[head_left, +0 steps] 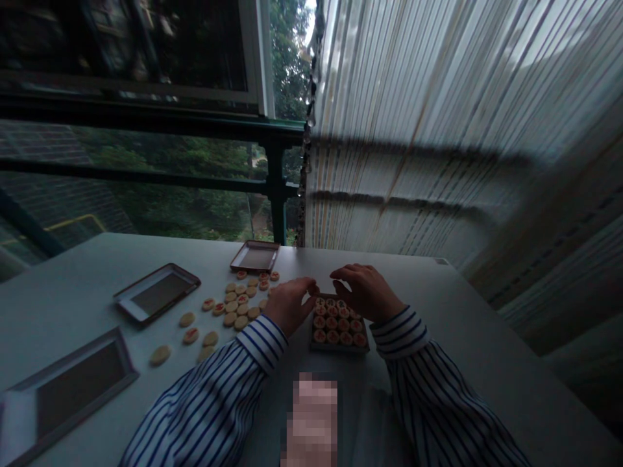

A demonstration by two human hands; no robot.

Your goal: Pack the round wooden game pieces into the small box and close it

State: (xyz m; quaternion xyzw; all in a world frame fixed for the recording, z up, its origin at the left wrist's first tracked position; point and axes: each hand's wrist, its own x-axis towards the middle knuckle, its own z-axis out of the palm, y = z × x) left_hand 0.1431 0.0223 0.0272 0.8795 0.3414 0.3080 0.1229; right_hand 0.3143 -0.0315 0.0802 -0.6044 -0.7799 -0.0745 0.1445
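A small tray-like box [341,349] on the white table holds rows of round wooden Chinese chess pieces [344,323], most with red characters and a few in the far row with dark ones. My left hand [292,302] is over the box's far left corner, its fingers bent and its thumb apart from them. Across from it, my right hand [367,290] hovers above the far right part, thumb and fingers parted. No piece shows in either hand. Loose pieces [242,322] lie to the left, many with blank sides up; my left hand and sleeve hide some.
Three shallow rectangular trays or lids stand on the table [467,350]: one near left [129,370], one mid-left [146,319], and one at the back [256,270]. Behind the table are a dark green railing [276,188] and a string curtain [413,130].
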